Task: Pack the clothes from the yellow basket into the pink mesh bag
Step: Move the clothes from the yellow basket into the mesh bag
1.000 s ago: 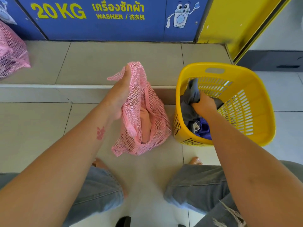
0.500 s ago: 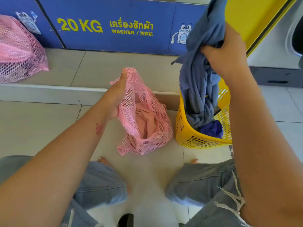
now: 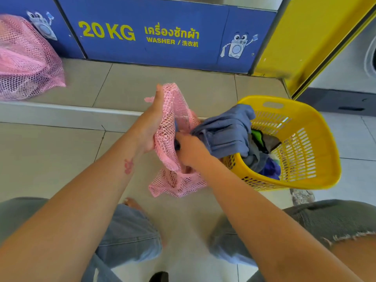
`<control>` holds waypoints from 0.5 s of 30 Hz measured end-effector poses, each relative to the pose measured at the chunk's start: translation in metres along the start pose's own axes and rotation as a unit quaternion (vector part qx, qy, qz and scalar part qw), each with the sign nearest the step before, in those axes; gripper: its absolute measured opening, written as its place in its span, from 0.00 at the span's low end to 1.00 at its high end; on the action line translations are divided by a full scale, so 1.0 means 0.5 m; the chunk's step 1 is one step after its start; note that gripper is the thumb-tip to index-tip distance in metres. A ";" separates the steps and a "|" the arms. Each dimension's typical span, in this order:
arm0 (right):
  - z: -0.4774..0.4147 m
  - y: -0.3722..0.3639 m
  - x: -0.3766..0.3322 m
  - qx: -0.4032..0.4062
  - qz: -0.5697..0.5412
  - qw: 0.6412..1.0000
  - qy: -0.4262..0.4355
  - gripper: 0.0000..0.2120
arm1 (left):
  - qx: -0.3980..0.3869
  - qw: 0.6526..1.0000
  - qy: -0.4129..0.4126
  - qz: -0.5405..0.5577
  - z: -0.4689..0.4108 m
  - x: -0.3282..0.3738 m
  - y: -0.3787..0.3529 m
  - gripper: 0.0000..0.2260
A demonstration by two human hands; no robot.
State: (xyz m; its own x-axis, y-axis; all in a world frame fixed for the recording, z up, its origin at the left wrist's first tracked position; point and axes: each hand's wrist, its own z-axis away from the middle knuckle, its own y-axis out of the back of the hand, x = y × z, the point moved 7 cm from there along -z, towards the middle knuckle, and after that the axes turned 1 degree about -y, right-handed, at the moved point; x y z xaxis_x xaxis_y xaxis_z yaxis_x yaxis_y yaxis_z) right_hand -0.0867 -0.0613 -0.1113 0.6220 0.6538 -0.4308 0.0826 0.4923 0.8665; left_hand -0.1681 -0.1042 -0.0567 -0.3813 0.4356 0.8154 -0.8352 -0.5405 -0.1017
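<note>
Head view: my left hand grips the rim of the pink mesh bag, holding its mouth up at centre. My right hand is curled round a blue-grey garment at that mouth. The cloth trails toward 3 o'clock over the yellow basket, which holds a heap of clothes in green, grey and dark blue. A second mesh bag, stuffed, sits at 10 o'clock.

A laundromat: a blue washer panel reads "20 KG WASHER", beside a front-loading machine.
</note>
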 end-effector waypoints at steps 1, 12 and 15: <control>-0.006 -0.033 0.005 -0.040 0.030 0.999 0.007 0.13 | -0.007 1.000 0.000 -0.011 0.001 -0.001 -0.002 0.37; 0.078 0.242 0.220 0.316 -0.118 0.929 -0.154 0.38 | 0.003 0.997 -0.041 -0.060 0.003 0.012 -0.010 0.25; 0.068 0.181 0.307 0.169 -0.212 0.939 -0.213 0.56 | -0.010 0.998 -0.037 -0.048 0.005 0.012 -0.026 0.32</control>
State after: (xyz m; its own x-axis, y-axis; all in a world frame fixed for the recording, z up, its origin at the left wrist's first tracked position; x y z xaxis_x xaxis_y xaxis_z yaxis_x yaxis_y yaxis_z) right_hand 0.0426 0.0641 -0.0903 0.7266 0.1162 -0.6772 0.5901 0.3993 0.7016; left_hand -0.1583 -0.0963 -0.0492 -0.2695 0.4306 0.8614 -0.8746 -0.4838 -0.0318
